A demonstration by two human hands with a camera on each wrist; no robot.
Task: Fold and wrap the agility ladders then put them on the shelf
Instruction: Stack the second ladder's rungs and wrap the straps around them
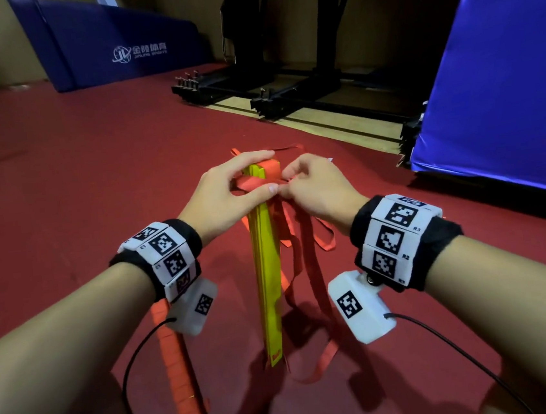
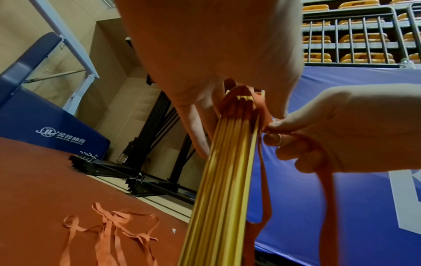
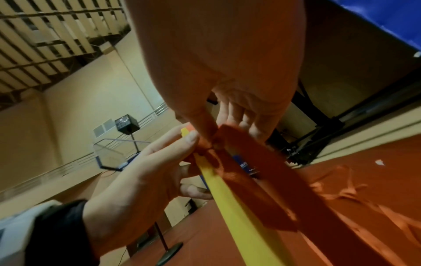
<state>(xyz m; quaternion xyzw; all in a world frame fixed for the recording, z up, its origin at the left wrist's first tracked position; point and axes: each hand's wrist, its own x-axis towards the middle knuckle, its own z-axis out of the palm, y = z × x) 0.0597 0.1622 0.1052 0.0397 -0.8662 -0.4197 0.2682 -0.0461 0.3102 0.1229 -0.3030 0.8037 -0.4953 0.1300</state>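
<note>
head view downward, wrist views upward, close

Dark red matte floor (image 1: 75, 167). On it: loose tangle of orange flat webbing straps (image 2: 109, 232), lower end of the yellow stacked flat-rung bundle (image 1: 275, 358), wrapped orange ladder bundle (image 1: 178, 361), big blue padded mat (image 1: 501, 81), black metal frame base (image 1: 274, 102), small white scrap (image 2: 174, 230).

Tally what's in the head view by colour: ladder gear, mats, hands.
Yellow rung bundle: 1
Orange wrapped bundle on the floor: 1
Orange strap tangle: 1, strands too tangled to count
Blue mats: 2 (far, near)
Hands: 2 (left hand, right hand)
Total: 7
</note>
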